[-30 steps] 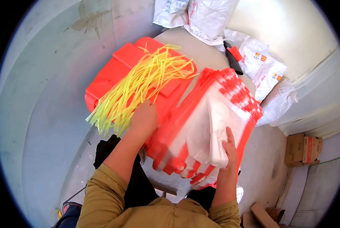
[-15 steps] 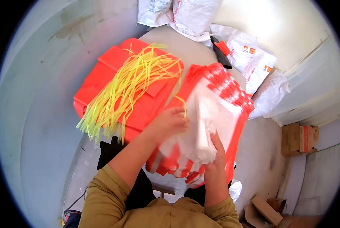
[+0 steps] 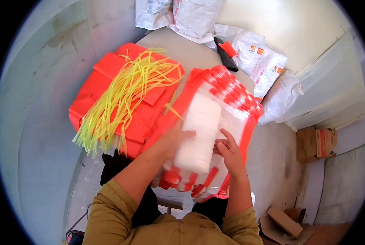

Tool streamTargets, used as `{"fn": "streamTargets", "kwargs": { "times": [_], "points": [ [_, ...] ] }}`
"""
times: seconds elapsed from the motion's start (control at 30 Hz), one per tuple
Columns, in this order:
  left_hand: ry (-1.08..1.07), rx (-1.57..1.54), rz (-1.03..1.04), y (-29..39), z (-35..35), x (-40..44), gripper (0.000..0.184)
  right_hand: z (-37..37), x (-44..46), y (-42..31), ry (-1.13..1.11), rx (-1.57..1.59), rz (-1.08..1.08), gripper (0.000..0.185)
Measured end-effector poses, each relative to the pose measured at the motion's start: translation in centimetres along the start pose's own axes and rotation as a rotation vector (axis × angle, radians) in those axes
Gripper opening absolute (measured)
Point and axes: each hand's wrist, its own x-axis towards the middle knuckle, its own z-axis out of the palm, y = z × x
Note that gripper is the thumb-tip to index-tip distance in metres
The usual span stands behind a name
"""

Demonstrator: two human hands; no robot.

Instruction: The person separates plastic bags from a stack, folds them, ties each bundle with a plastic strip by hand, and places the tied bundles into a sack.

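A folded bundle of thin white plastic (image 3: 199,132) lies over a stack of red-and-white plastic bags (image 3: 235,114) in front of me. My left hand (image 3: 175,138) grips the bundle's left side, thumb on top and the other fingers mostly hidden. A yellow plastic strip (image 3: 172,110) sticks out beyond this hand. At the bundle's right edge, my right hand (image 3: 230,154) has its index finger stretched out and the others partly bent, holding nothing that I can see. Many loose yellow strips (image 3: 127,96) are heaped on folded red plastic (image 3: 88,87) to the left.
White printed sacks (image 3: 268,73) line the far side, with a black-and-red object (image 3: 226,55) near them. Cardboard boxes (image 3: 316,143) stand at the right, and torn cardboard (image 3: 284,222) lies on the floor below. A grey-blue wall (image 3: 43,134) rises on the left.
The white bundle has turned from narrow edge to broad face up, lying flatter. My left hand has moved onto its left side; my right hand has loosened its hold and spread its fingers.
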Motion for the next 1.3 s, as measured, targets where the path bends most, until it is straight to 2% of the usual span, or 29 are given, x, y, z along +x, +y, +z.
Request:
{"fn": "streamTargets", "kwargs": {
  "times": [0.03, 0.07, 0.17, 0.27, 0.37, 0.53, 0.67, 0.73, 0.83, 0.87, 0.93, 0.97, 1.03, 1.07, 1.13, 1.3],
  "points": [
    [0.027, 0.037, 0.020, -0.1, 0.1, -0.1, 0.070, -0.4, 0.3, -0.2, -0.021, -0.150, -0.070, 0.062],
    [0.047, 0.051, 0.065, -0.3, 0.2, -0.1, 0.070, -0.9, 0.1, -0.5, 0.065, -0.354, -0.155, 0.047],
    [0.109, 0.128, 0.173, -0.7, 0.4, 0.1, 0.070, -2.1, 0.5, -1.4, 0.176, -0.876, -0.351, 0.030],
    [0.153, 0.267, 0.215, -1.5, -0.3, 0.9, 0.066, -3.1, 1.0, -1.2, 0.348, -0.919, -0.432, 0.017],
    [0.164, 0.323, 0.257, -2.5, -1.3, 1.7, 0.064, -4.3, 1.2, -0.5, 0.415, -0.974, -0.293, 0.017],
    [0.140, 0.313, 0.301, -2.6, -1.4, 1.8, 0.057, -4.8, 0.4, -0.6, 0.548, -1.065, -0.331, 0.015],
    [0.238, 0.515, 0.429, -2.6, -1.1, 1.5, 0.049, -3.7, -0.1, -0.7, 0.625, -1.098, -0.335, 0.015],
    [0.329, 0.678, 0.546, -1.4, 0.1, 0.1, 0.041, -3.4, -0.1, -0.6, 0.620, -1.061, -0.334, 0.015],
    [0.409, 1.224, 0.634, 0.9, 0.1, -1.3, 0.029, -2.7, -0.1, -0.5, 0.599, -0.919, -0.270, 0.017],
    [0.420, 1.221, 0.662, 1.0, -0.2, -1.1, 0.027, -2.4, -0.1, -0.5, 0.590, -0.858, -0.238, 0.018],
    [0.441, 1.214, 0.722, 0.9, -0.8, -0.7, 0.022, -1.5, 0.4, 0.8, 0.539, -0.422, -0.333, 0.022],
    [0.422, 1.190, 0.681, 1.2, -0.8, -0.8, 0.020, -1.0, 0.6, 1.4, 0.508, -0.204, -0.375, 0.024],
    [0.383, 1.142, 0.601, 1.7, -0.7, -1.1, 0.018, 0.6, 0.1, 0.4, 0.442, -0.023, -0.386, 0.033],
    [0.376, 1.154, 0.635, 1.6, -0.7, -1.1, 0.018, 1.3, 0.0, 0.0, 0.408, 0.067, -0.391, 0.038],
    [0.363, 1.177, 0.700, 1.1, -0.6, -1.1, 0.017, 2.3, 0.4, 0.7, 0.366, 0.196, -0.380, 0.035],
    [0.316, 1.093, 0.692, 0.0, -1.2, -0.6, 0.014, 3.8, 2.3, -0.9, 0.297, 0.414, -0.372, 0.024]
  ]
}}
